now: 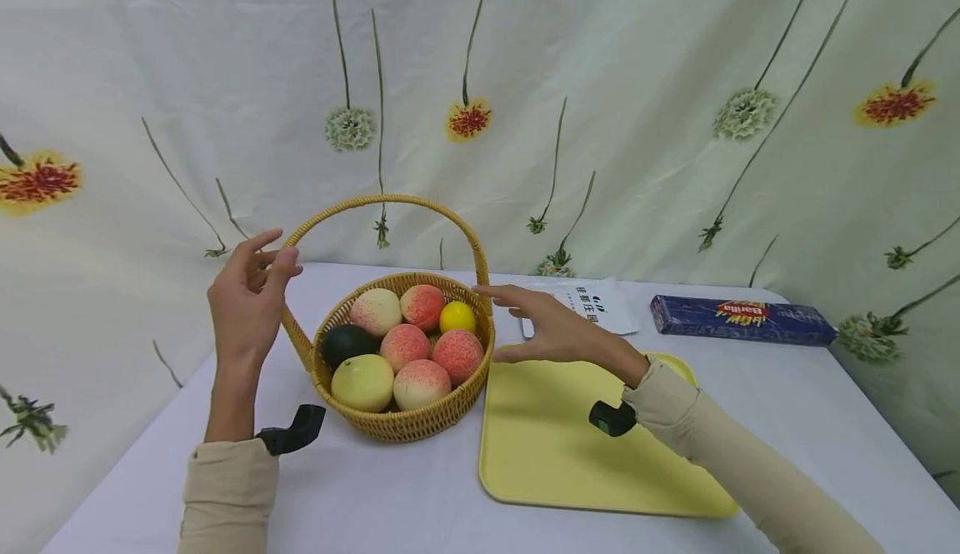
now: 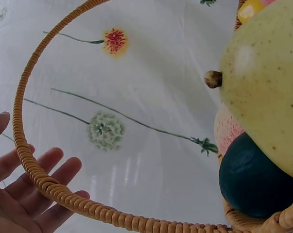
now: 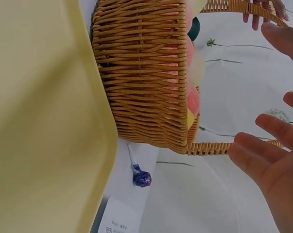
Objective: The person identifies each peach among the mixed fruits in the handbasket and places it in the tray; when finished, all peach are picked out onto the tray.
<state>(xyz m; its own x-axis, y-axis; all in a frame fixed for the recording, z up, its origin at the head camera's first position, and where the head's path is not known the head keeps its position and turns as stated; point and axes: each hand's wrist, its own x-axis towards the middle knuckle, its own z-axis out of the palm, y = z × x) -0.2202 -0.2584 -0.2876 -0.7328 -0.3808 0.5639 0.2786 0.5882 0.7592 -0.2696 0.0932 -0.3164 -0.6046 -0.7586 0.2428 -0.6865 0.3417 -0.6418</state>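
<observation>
A wicker basket with a tall arched handle holds several red-speckled peaches. With them lie a yellow-green fruit with a short stem, a dark green fruit and a small yellow fruit. My left hand is raised beside the handle's left side, its fingers loosely bent around nothing; the left wrist view shows them close behind the handle, contact unclear. At the basket's right side my right hand reaches toward the handle's base, fingers and thumb spread, holding nothing.
A yellow tray lies right of the basket, below my right forearm. Behind it are a white printed packet and a blue Barilla box. A purple-wrapped lollipop lies near the basket. A flowered cloth hangs behind.
</observation>
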